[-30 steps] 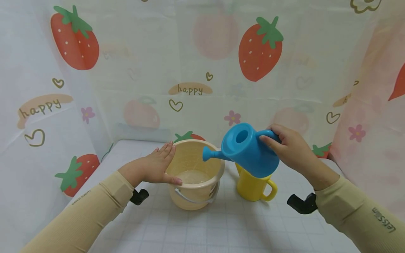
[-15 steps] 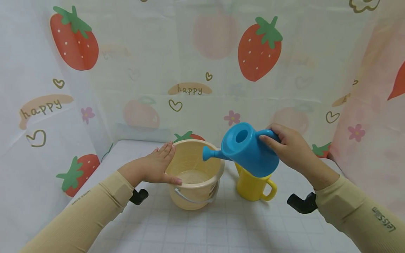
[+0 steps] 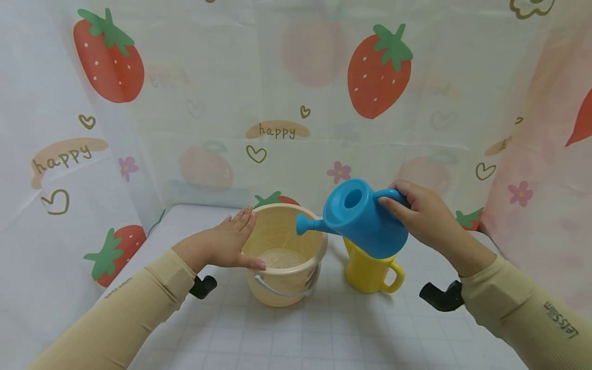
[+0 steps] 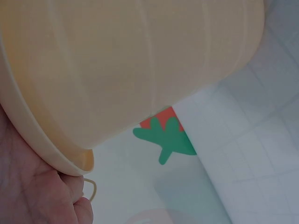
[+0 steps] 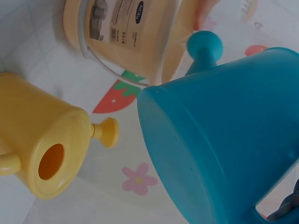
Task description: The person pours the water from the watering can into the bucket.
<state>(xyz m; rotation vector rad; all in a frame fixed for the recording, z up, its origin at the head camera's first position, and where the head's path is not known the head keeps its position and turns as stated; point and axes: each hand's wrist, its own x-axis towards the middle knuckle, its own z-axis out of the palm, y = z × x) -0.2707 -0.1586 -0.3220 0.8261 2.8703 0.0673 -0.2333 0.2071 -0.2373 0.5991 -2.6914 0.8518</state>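
The right hand (image 3: 427, 216) grips the handle of a blue can (image 3: 363, 218), tilted, spout over the bucket (image 3: 284, 254). The left hand (image 3: 226, 244) rests flat-fingered on the bucket's rim. A yellow can (image 3: 372, 272) stands on the surface (image 3: 324, 329) just behind the blue one. The curtain (image 3: 277, 131) reads "happy"; the sleeve (image 3: 559, 321) reads "LetsSlim".

"happy" on the curtain (image 3: 277, 131); "LetsSlim" on the right sleeve (image 3: 560, 321)
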